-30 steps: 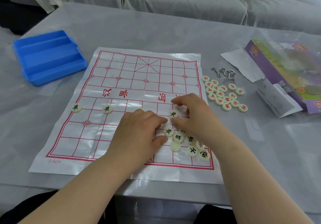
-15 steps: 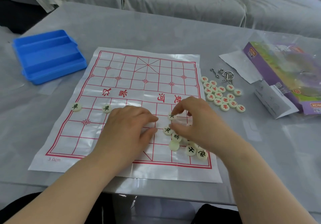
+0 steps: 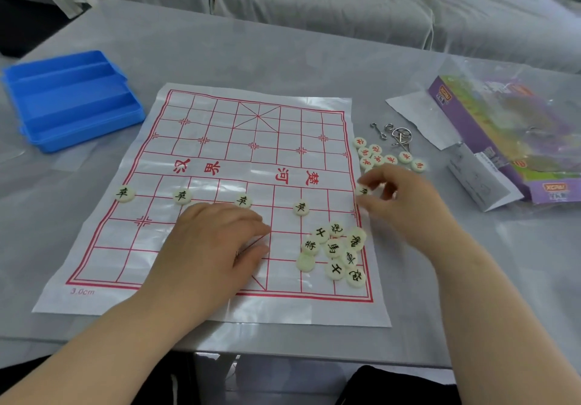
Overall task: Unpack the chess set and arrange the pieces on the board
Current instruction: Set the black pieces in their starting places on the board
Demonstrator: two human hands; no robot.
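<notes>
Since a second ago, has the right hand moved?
Yes. The right hand went rightward, from inside the grid of the chessboard to its right border, pinching a black-lettered piece.

My right hand (image 3: 405, 203) pinches a piece (image 3: 361, 190) in its fingers (image 3: 380, 180) at three o'clock on the board (image 3: 220, 140). My left hand (image 3: 217, 241) rests on it toward six. Black pieces (image 3: 336, 247) heap at five o'clock; red pieces (image 3: 377, 156) lie on the tabletop (image 3: 283, 59) at two.
</notes>
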